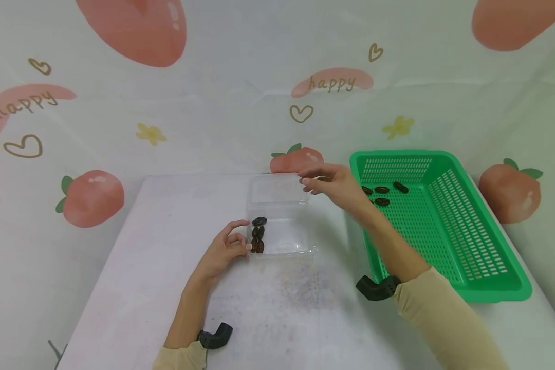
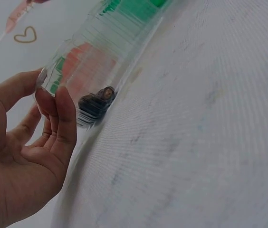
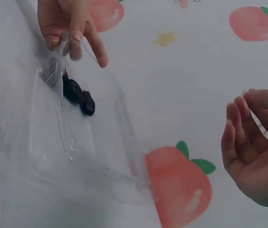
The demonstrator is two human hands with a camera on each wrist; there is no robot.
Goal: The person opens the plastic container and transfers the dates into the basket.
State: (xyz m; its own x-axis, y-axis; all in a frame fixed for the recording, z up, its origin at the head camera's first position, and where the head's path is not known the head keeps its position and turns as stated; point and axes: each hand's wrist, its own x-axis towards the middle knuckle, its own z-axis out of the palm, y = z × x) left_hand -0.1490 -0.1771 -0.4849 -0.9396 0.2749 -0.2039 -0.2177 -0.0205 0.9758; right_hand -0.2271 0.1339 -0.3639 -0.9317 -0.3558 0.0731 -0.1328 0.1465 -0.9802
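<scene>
A clear plastic clamshell box [image 1: 288, 236] lies on the table with its lid [image 1: 275, 191] folded back. Along the box's left side sit several dark brown dates [image 1: 258, 233], also visible through the wall in the left wrist view. My left hand [image 1: 221, 253] pinches the box's left edge between thumb and fingers. Over the lid's right edge hovers my right hand [image 1: 333, 186], its fingers loosely bent with nothing between them. The right wrist view shows that hand [image 3: 260, 147] apart from the box.
A green plastic basket [image 1: 483, 226] stands at the right, with several more dates [image 1: 382, 202] at its far left, partly hidden behind the right hand. The white table [image 1: 166, 246] ends at a patterned cloth [image 1: 231, 103] behind the box.
</scene>
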